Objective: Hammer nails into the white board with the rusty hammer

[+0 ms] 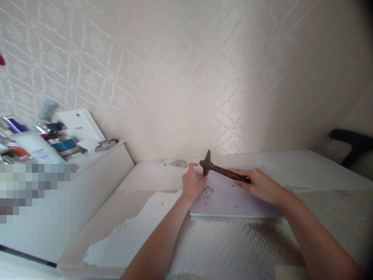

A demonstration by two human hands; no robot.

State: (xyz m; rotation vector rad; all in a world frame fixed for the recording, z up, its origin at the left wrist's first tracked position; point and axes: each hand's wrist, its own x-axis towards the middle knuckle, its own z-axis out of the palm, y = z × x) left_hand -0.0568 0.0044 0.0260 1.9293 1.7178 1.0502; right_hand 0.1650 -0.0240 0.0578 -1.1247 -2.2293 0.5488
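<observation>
No text is legible anywhere (the white box's (78,125) small marks are blurred).

**One head view, tilted, close over the table**

The single camera sits on the person's head, looking forward and down along both forearms. It faces a wallpapered wall (186,70) across a white table (320,171), near enough that the arms fill the lower edge. The view is rolled: the table slopes, and a shelf (96,155) sits at left. No second view shares the scene.
</observation>
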